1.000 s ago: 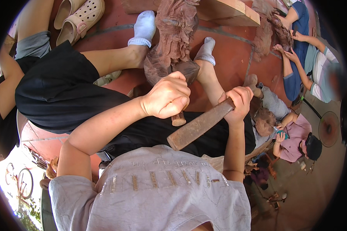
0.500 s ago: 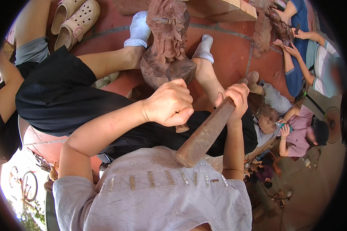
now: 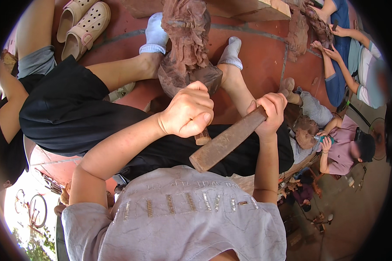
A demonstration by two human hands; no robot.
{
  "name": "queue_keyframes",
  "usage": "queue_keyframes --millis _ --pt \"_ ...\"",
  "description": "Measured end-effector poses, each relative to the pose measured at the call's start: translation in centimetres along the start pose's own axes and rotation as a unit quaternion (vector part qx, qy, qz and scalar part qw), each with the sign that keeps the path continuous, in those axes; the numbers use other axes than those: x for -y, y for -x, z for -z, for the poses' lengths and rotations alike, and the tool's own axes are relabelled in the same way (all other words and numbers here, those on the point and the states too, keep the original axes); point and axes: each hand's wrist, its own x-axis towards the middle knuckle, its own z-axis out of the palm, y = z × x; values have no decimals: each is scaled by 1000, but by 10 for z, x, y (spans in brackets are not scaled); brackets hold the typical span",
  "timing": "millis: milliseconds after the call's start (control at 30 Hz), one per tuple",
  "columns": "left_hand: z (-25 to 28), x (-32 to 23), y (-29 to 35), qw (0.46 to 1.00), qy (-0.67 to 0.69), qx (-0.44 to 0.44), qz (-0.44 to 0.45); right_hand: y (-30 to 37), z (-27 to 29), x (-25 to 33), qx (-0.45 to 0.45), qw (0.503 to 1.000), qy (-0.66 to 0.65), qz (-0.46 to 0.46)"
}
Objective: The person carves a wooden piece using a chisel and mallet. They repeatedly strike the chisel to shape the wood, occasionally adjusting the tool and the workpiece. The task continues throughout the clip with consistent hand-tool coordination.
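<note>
A reddish-brown wood carving [image 3: 188,41] stands between my feet, its rough, faceted base [image 3: 172,78] nearest me. My left hand [image 3: 187,108] is closed in a fist around a chisel [image 3: 202,138]. Only the butt of its wooden handle shows below the fist; the rest is hidden by the hand, which is in front of the base. In my right hand [image 3: 271,114] is a worn wooden mallet [image 3: 226,141], fingers wrapped round its narrower end. The mallet slants down to the left, its thick end just below the chisel's butt; I cannot tell whether they touch.
A pale squared timber [image 3: 252,11] lies beyond the carving, with another carved piece [image 3: 298,35] beside it. Perforated clogs [image 3: 86,30] sit on the red tiles at far left. At right, one person [image 3: 344,143] handles a carving [image 3: 306,132]; another holds a dark carved piece [image 3: 319,28].
The mallet's thick end has swung up and left, close to the chisel's butt. My left hand has shifted slightly up and left with the chisel; my right hand has moved slightly right.
</note>
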Motion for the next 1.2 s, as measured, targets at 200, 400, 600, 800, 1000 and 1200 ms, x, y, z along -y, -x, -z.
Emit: queue_keyframes --millis 200,400,600,800,1000,1200 --pt "-1 0 -4 1000 -7 -9 4 1 -1 0 9 1000 0 5" --pt "-8 6 -5 999 -42 0 9 8 0 -1 -4 1000 -8 4" --pt "-8 3 -5 999 -41 -3 18 9 -3 3 2 1000 -9 5" --pt "5 -26 7 994 -102 32 21 11 0 2 9 1000 2 -8" --pt "-2 -48 11 968 -131 129 168 12 0 -2 -22 997 -44 -61" --pt "-18 -53 -23 969 -174 174 19 10 0 -4 -48 992 -81 -80"
